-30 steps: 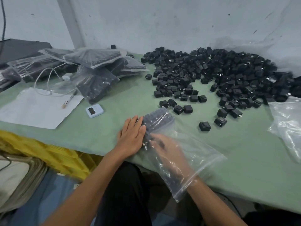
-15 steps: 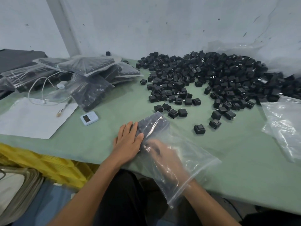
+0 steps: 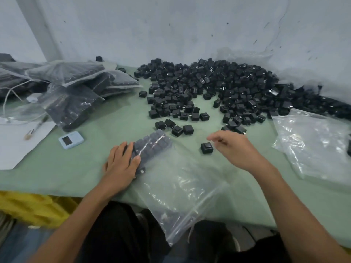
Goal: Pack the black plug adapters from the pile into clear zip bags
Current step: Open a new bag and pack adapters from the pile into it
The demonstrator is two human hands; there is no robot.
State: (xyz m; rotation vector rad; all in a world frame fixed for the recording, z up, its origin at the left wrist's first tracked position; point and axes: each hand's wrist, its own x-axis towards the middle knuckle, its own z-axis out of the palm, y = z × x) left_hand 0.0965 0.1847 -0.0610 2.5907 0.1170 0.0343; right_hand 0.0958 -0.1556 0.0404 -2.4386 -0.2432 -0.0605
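Green table (image 3: pixel 91 173): work surface, runs to a pale wall.

Pile of black plug adapters (image 3: pixel 218 86): far centre to far right against the wall, with strays scattered toward the near edge.

Clear zip bag (image 3: pixel 182 188): lies flat at near centre, its lower end hanging off the table edge. A block of packed adapters (image 3: pixel 153 143) sits in rows at its far end.

Filled bags (image 3: pixel 76 88): heaped at far left, dark with adapters.

Empty bags (image 3: pixel 313 147): stacked flat at right, just beside the pile's edge.

White paper (image 3: pixel 13 147): left edge, with a small brush lying on it.

Left hand (image 3: pixel 121 166): flat, fingers straight, pressing on the near-left side of the packed adapters through the plastic.

Right hand (image 3: pixel 237 149): above the table, outside the bag, fingers loosely bent, holding nothing.

Pale blue device (image 3: pixel 70 139): between paper and zip bag.

Lone adapter (image 3: pixel 206 148): on the table just left of the right hand, not touched.
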